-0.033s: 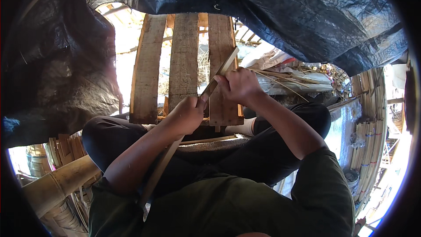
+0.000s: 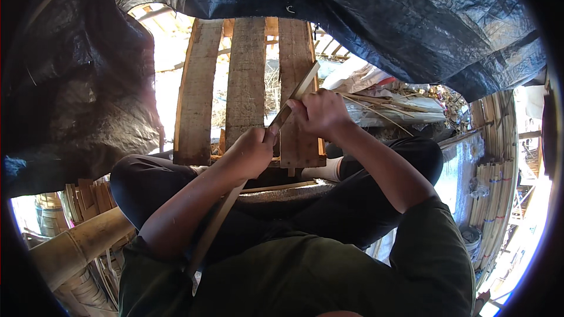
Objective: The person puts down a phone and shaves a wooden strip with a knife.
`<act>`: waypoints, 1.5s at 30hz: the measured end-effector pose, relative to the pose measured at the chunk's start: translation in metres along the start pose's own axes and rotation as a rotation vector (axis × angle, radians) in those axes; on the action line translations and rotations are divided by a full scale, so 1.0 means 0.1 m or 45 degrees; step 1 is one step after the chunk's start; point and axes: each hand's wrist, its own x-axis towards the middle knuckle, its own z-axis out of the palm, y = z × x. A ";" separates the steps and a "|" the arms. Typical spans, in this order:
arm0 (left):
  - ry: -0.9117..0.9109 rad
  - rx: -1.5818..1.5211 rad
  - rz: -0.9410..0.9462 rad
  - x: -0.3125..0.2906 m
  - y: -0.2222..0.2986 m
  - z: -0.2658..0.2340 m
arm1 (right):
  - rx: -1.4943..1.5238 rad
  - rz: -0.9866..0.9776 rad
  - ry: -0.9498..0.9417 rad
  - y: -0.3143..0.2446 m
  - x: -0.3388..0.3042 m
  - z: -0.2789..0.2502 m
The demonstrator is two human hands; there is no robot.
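A long, narrow bamboo strip runs slantwise from beside my lap, up through both hands, to a free end above the slatted wooden bench. My left hand is closed round the strip near the bench's front edge, its thumb lying along it. Farther up, my right hand is curled with its thumb pressed against the strip. Whether that palm holds anything else is hidden. The strip's lower length passes under my left forearm and reaches down beside my shirt.
A dark tarp hangs across the top and left side. Thin bamboo slivers lie beyond my right forearm. At the lower left is a thick bamboo pole. Bundled strips stand at the right, near a bucket. My bent legs flank the bench.
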 end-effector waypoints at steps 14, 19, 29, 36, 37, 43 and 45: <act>-0.018 -0.093 -0.026 -0.08 -0.10 -0.05 | -0.109 0.189 -0.380 -0.20 -0.04 -0.16; -0.123 -0.221 -0.118 -0.21 -0.06 -0.03 | -0.160 0.352 -0.342 0.24 0.26 -0.19; -0.095 -0.176 -0.054 -0.20 -0.07 -0.04 | -0.191 0.254 -0.102 0.26 0.32 -0.19; -0.110 -0.209 -0.130 -0.24 -0.03 -0.12 | -0.168 0.205 -0.049 0.13 0.03 0.10; -0.128 -0.222 -0.146 -0.27 -0.01 -0.13 | -0.229 0.194 0.137 0.25 0.07 0.14; -0.116 -0.256 -0.160 -0.32 -0.06 -0.16 | -0.090 0.355 -0.005 0.33 0.30 0.01; -0.078 -0.240 -0.169 -0.39 -0.03 -0.18 | -0.058 0.428 -0.025 0.27 0.36 -0.12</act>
